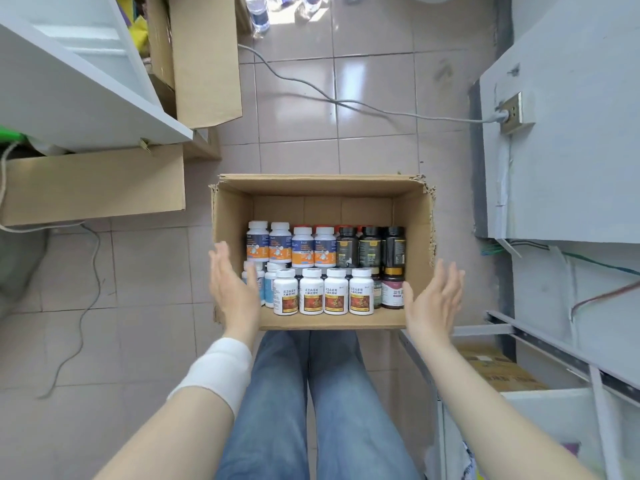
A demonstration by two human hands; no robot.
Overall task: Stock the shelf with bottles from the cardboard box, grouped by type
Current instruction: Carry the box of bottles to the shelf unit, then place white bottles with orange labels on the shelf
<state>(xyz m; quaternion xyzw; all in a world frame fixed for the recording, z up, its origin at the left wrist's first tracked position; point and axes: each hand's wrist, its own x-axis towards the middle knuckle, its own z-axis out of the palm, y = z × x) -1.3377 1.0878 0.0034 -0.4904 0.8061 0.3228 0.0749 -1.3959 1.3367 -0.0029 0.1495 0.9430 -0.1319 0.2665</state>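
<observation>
White cloth band (214, 370) wraps the forearm just behind the left hand (232, 285); faded blue jeans (277, 393) cover both legs

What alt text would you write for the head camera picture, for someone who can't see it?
A person's open left hand and right hand are held on either side of an open cardboard box of bottles. White bottles with red labels stand in front, orange-and-blue bottles and dark bottles behind. A white shelf stands at left.

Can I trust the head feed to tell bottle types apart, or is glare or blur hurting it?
Head view: bottles in the cardboard box evenly lit, labels and caps distinct; head view: sun glare only on far floor tiles; head view: wide-angle bowing at frame edges.
</observation>
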